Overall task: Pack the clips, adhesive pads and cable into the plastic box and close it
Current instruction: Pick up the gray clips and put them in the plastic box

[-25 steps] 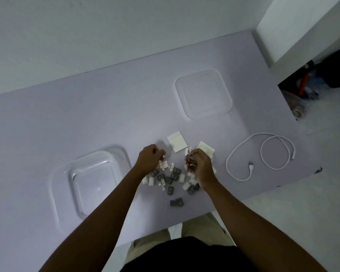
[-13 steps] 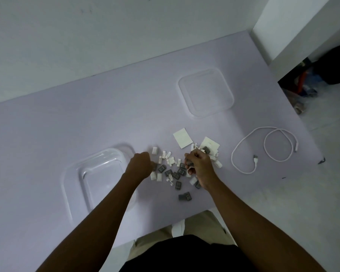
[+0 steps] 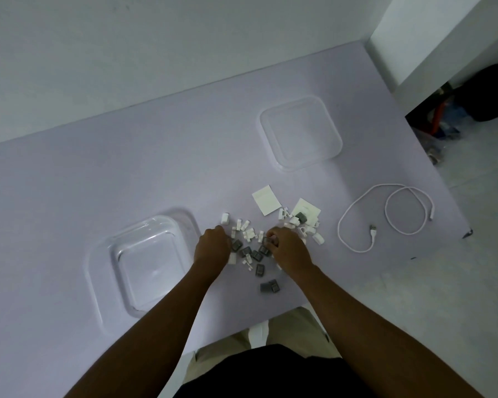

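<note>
1. Left hand (image 3: 212, 249): sits knuckles-up at the left side of the clips (image 3: 249, 249), fingers curled under. Cannot tell whether the fist holds anything.
2. Right hand (image 3: 289, 251): sits at the right side of the same pile, apart from the left. Fingers curled, pinching what looks like one grey clip at the fingertips.
3. Clips: white and grey mixed, scattered between and around both hands, near the middle of the front edge of the tabletop (image 3: 127, 173). Two grey ones lie apart from the rest, closest to that edge.
4. Plastic box (image 3: 147, 262): clear, stands open toward the front left corner, just beside the left hand.
5. Lid (image 3: 301, 132): clear, lies flat toward the back edge, right of centre, well apart from the box.
6. Adhesive pads (image 3: 266, 200): two white squares just behind the pile. The right one carries a few clips.
7. Cable (image 3: 373, 228): white, loosely looped, lies near the right edge, apart from the pile.
</note>
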A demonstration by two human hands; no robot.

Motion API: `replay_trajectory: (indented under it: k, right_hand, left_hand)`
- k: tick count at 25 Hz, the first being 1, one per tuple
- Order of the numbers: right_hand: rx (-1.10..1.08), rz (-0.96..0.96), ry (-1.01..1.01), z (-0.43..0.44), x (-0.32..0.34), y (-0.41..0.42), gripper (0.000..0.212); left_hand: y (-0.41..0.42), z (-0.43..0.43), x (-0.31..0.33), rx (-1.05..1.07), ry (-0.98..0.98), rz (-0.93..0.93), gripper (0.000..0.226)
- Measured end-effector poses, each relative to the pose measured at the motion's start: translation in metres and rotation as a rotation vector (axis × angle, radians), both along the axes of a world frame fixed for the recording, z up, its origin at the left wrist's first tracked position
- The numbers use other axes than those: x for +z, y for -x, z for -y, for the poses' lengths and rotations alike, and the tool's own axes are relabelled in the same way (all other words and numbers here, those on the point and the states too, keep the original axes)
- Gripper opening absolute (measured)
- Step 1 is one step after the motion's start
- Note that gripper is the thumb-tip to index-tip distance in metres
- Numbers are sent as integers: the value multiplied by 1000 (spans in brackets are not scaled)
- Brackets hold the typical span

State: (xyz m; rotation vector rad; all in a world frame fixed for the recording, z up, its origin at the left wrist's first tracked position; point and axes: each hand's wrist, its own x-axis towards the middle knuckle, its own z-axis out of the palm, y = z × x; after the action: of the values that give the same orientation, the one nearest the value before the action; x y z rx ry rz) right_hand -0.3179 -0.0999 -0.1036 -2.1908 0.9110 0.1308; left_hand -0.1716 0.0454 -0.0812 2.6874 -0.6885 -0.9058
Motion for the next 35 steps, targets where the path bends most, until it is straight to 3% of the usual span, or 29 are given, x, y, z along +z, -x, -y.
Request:
replay_trajectory:
  k: [5,8,10,13,16,20,24,30,35]
  right_hand:
    - [-25,-46,43,0,-2,0,9]
    - [-255,53,-129,2,10,-3,16]
    - [-515,95,-423,5,23,-4,18]
    - [-880,263,-1028,3,47,3,21]
    - [-866,405,-1266,-2,63,14,25]
    - [-716,541,-1307,-9,81,22,19]
    - [-726,592,-1262,-18,90,23,26]
    - [-791,570,-1161,-31,94,21,29]
    - [-822,530,-1121,-35,81,19,43]
  left_hand:
    - [1,5,13,135,149,-198,27]
    - [0,2,26,449,302,-563,28]
    - [-2,-1,32,633,379,-864,23]
    - [-5,-5,37,585,421,-1044,18]
    - [-4,-6,46,443,463,-1161,15]
    - [-4,-5,64,313,552,-1291,19]
    - [-6,-4,91,221,658,-1418,24]
    - [-10,-11,109,122,767,-1399,34]
    - [-13,-12,105,229,654,-1241,54]
